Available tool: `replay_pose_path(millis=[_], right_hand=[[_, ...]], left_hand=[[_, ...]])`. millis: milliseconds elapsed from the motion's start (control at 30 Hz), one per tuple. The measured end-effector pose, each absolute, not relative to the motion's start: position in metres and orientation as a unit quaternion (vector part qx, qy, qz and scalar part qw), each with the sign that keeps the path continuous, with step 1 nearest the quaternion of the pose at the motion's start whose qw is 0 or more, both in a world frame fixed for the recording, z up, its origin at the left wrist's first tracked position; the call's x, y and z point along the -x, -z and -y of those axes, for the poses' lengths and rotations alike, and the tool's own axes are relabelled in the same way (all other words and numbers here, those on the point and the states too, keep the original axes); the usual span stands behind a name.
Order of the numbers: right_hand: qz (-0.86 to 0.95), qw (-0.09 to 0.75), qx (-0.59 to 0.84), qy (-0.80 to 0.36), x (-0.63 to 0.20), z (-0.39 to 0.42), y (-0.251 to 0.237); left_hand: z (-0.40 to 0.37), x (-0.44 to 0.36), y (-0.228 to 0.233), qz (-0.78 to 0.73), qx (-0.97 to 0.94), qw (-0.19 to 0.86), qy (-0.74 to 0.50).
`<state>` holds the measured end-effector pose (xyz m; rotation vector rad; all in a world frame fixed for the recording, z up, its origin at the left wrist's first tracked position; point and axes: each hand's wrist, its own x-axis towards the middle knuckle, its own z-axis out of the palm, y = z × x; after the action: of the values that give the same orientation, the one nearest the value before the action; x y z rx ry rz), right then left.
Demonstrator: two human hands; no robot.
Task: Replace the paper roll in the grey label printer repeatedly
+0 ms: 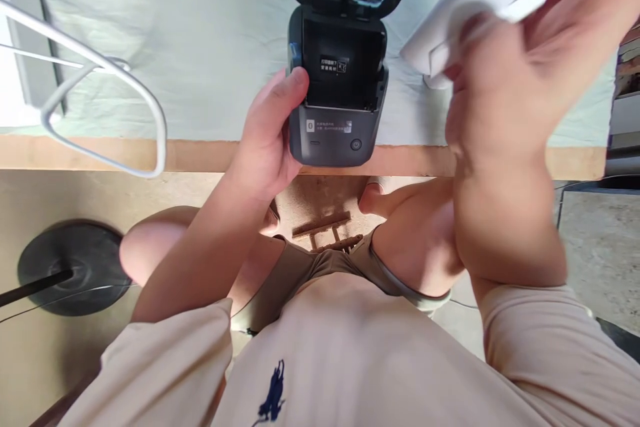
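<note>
Far left: white wire frame (107, 83) over the table (200, 40), which has a pale cloth on top and a wood front edge. Below it, a round black base (75, 267) on the floor with a dark rod running off left.

Centre: left hand (270, 137) clamped on the left side of the printer (335, 100), thumb up by its top corner, fingers wrapped under. Printer is dark grey, sits at the table's near edge, overhanging slightly. Lid flipped open and back, paper bay exposed, with a small white label inside. Power button at front right, another label on the front face.

Right: right hand (505, 73) raised above the table, blurred, closed on a white roll (475, 0). Roll is up and right of the printer, clear of it, not touching. A white strip sticks out by the fingers.

Bottom: knees under the table edge, beige shirt.
</note>
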<state>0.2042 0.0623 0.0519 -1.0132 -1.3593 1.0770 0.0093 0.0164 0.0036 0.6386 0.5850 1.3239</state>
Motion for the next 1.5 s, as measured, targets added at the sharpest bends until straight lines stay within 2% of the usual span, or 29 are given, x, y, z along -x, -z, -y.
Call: replay_pose_path(millis=[67,133,200,267,333,400,467,700,767,933,1067,1133,1233,1333,1400,1500], right_hand=[[0.509,0.537,0.402,-0.539,-0.205,-0.064,-0.054],[0.490,0.498,0.393,-0.598,-0.203,-0.068,-0.054],[0.482,0.484,0.377,-0.626,-0.200,-0.070,-0.052],[0.509,0.535,0.357,-0.572,-0.198,-0.067,-0.052],[0.581,0.569,0.361,-0.456,-0.195,-0.061,-0.053],[0.670,0.552,0.373,-0.327,-0.195,-0.055,-0.054],[0.741,0.492,0.375,-0.260,-0.195,-0.052,-0.053],[0.851,0.305,0.375,-0.206,-0.187,-0.055,-0.053],[0.844,0.295,0.392,-0.216,-0.182,-0.052,-0.057],[0.825,0.331,0.418,-0.188,-0.174,-0.043,-0.056],[0.856,0.293,0.360,-0.228,-0.174,-0.044,-0.046],[0.873,0.315,0.304,-0.213,-0.177,-0.047,-0.040],[0.871,0.413,0.218,-0.151,-0.183,-0.052,-0.034],[0.812,0.478,0.305,-0.138,-0.184,-0.056,-0.031],[0.754,0.506,0.362,-0.211,-0.181,-0.060,-0.030],[0.648,0.558,0.354,-0.379,-0.174,-0.066,-0.030]], left_hand=[[-0.017,-0.011,-0.003,-0.277,-0.279,0.693,-0.604],[-0.017,-0.012,-0.003,-0.285,-0.281,0.691,-0.602],[-0.017,-0.011,-0.005,-0.285,-0.290,0.696,-0.592],[-0.017,-0.010,-0.006,-0.294,-0.293,0.697,-0.585],[-0.017,-0.010,-0.007,-0.303,-0.297,0.693,-0.583],[-0.016,-0.011,-0.007,-0.308,-0.301,0.691,-0.580],[-0.015,-0.012,-0.007,-0.311,-0.300,0.689,-0.581],[-0.009,-0.017,-0.004,-0.326,-0.323,0.662,-0.593],[-0.009,-0.018,-0.003,-0.342,-0.325,0.653,-0.592],[-0.010,-0.020,-0.006,-0.330,-0.292,0.656,-0.612],[-0.013,-0.017,-0.011,-0.283,-0.267,0.676,-0.626],[-0.013,-0.014,-0.011,-0.280,-0.270,0.686,-0.614],[-0.013,-0.009,-0.006,-0.299,-0.280,0.687,-0.601],[-0.013,-0.007,0.001,-0.314,-0.307,0.682,-0.585],[-0.013,-0.006,0.003,-0.329,-0.324,0.676,-0.574],[-0.013,-0.006,0.004,-0.356,-0.330,0.665,-0.567]])
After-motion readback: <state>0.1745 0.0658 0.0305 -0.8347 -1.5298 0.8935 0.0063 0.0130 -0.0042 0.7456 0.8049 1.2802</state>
